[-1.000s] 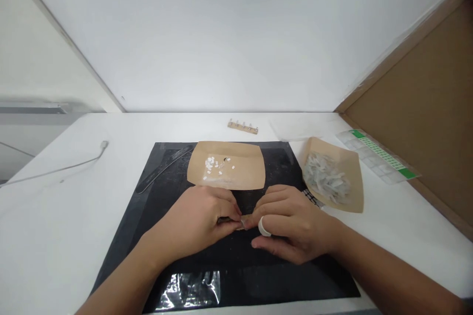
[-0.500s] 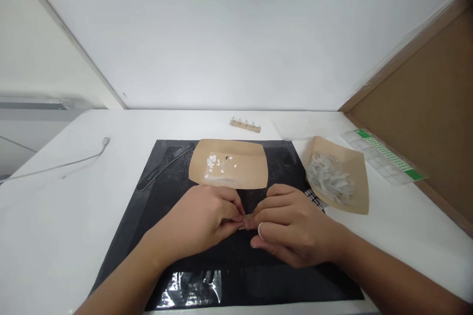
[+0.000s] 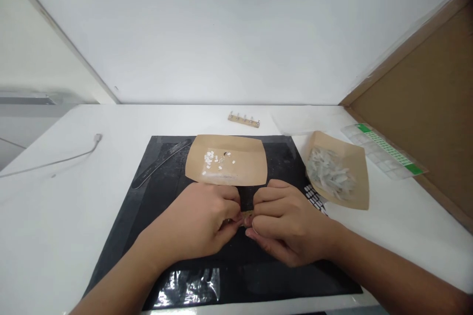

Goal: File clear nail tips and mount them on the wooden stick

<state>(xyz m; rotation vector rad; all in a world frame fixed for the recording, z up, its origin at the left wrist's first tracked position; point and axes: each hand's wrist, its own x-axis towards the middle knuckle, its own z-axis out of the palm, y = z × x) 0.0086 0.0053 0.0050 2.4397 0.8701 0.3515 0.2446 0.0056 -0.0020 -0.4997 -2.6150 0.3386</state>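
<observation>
Over the black mat (image 3: 236,280), my left hand (image 3: 210,221) pinches a small tan strip (image 3: 247,215) between thumb and fingertips. My right hand (image 3: 288,224) meets it from the other side, its fingers curled and their tips closed at the strip's right end. Both hands cover most of the strip, so its details are hidden. Just beyond them lies a brown paper tray (image 3: 247,157) with several small white pieces (image 3: 209,158) in it. A dark nail file (image 3: 160,163) lies on the mat to the left.
A second brown tray (image 3: 360,177) at right holds a heap of translucent nail tips (image 3: 330,172). Near it are a sheet of white tabs (image 3: 314,197) and a clear compartment box (image 3: 388,152). A tan strip with upright pegs (image 3: 244,119) lies at the back; a cable (image 3: 74,158) runs left.
My right index finger and thumb have closed in nearer the strip, and the pale ring-like edge seen at that fingertip is now hidden. The view has shifted slightly.
</observation>
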